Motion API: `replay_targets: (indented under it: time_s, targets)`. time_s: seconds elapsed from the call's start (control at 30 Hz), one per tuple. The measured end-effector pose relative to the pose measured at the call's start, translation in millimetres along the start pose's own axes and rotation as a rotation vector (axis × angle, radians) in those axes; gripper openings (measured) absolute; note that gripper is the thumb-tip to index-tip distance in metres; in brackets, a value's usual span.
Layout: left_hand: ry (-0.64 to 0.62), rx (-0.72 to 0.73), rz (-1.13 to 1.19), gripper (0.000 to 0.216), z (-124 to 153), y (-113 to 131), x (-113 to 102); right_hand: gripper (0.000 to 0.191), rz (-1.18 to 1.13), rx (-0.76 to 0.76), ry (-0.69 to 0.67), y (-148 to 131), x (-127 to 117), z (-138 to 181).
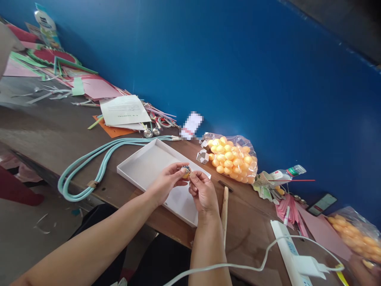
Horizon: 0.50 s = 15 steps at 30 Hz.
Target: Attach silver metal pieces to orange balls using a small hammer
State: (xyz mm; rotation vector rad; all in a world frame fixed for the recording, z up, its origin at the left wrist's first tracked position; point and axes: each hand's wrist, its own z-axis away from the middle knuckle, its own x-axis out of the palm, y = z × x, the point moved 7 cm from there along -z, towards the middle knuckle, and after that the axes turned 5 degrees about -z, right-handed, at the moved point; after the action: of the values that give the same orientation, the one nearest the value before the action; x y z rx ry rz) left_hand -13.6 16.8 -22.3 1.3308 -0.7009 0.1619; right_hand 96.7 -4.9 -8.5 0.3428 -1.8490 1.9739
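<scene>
My left hand (166,182) and my right hand (203,191) meet above a shallow white tray (139,167) on the brown table. Both pinch one small orange ball (186,171) with a dark, glittery patch on top. The left fingers grip it from the left, the right fingertips press it from the right. The ball hangs just above the tray's far edge. A clear bag of orange balls (233,157) lies behind the hands against the blue wall.
A looped pale-green cord (89,171) runs left of the tray. Paper sheets, coloured strips and straws (125,111) pile at the back left. A wooden stick (224,210), a white power strip with cable (290,250), a phone (323,203) and a second bag of balls (357,236) lie right.
</scene>
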Motion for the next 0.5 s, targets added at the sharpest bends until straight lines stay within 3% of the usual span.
replay_targets:
  time_s: [0.5]
  targets:
    - [0.02, 0.002, 0.023, 0.04, 2.0, 4.1, 1.2, 0.023, 0.023, -0.004, 0.005, 0.1, 0.2, -0.9]
